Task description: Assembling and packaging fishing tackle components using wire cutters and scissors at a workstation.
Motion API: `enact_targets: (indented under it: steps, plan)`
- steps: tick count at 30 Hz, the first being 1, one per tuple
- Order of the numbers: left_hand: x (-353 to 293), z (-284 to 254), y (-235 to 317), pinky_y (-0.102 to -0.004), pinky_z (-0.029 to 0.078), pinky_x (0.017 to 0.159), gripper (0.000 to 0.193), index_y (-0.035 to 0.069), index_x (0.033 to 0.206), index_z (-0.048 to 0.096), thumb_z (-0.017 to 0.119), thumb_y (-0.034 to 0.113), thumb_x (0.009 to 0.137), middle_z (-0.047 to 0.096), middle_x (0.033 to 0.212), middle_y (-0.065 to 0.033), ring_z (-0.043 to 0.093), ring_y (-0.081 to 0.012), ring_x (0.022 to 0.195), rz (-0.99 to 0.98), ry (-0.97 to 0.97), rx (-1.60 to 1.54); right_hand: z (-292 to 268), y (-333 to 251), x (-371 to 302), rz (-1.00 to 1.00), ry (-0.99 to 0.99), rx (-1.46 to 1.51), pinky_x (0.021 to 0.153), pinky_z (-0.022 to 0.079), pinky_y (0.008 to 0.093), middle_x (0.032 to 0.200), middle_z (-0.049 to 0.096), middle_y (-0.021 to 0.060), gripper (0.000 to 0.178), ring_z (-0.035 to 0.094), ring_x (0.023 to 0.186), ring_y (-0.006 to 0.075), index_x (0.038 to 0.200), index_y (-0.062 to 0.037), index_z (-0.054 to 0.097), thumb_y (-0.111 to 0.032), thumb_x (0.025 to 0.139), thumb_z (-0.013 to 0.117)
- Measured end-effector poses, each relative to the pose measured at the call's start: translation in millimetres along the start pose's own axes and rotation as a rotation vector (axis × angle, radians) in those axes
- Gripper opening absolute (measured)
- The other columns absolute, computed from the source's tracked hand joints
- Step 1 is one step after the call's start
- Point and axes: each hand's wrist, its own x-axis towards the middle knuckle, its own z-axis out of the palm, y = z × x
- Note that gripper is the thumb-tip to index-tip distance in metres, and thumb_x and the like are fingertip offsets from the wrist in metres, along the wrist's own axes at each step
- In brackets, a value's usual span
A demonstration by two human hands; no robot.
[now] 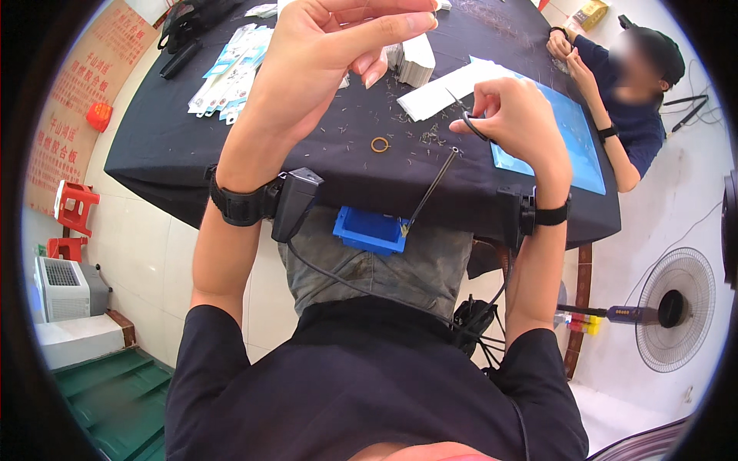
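High at the top edge, my left hand [311,65] is raised with thumb and forefinger pressed together. What they pinch is too small to make out. Over the right part of the black-covered table, my right hand [519,119] holds small scissors [470,127]; a black handle loop and a thin blade show. Beneath the blade lie a white paper strip [442,94] and scattered dark clippings [430,138]. A yellow-brown ring [380,144] rests between my hands, nearer the front edge. Close by, a thin dark doubled cord [430,188] slants over that edge.
A blue bin [370,229] sits at my lap. White packaged cards [234,73] are at left, a white card stack [416,61] further back, a blue sheet [573,138] at right. Another person [634,84] works on the right; a fan [676,307] stands nearby.
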Motion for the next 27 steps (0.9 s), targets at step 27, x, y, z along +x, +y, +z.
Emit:
enact_targets:
  steps: [27]
  plan:
    - [-6.3,-2.2,-16.3,-0.0194,0.033,0.036,0.027,-0.007,0.116,0.07,0.075,0.002,0.091,0.067,0.092,-0.0199,0.045,-0.0071,0.046,0.137,-0.839,-0.558,-32.2,-69.8,-21.9,-0.218,0.307,1.016,0.07,0.056,0.0258,0.105,0.076,0.0131,0.024,0.075,0.093,0.0174,0.119,0.0029,0.07,-0.014,0.102,0.067]
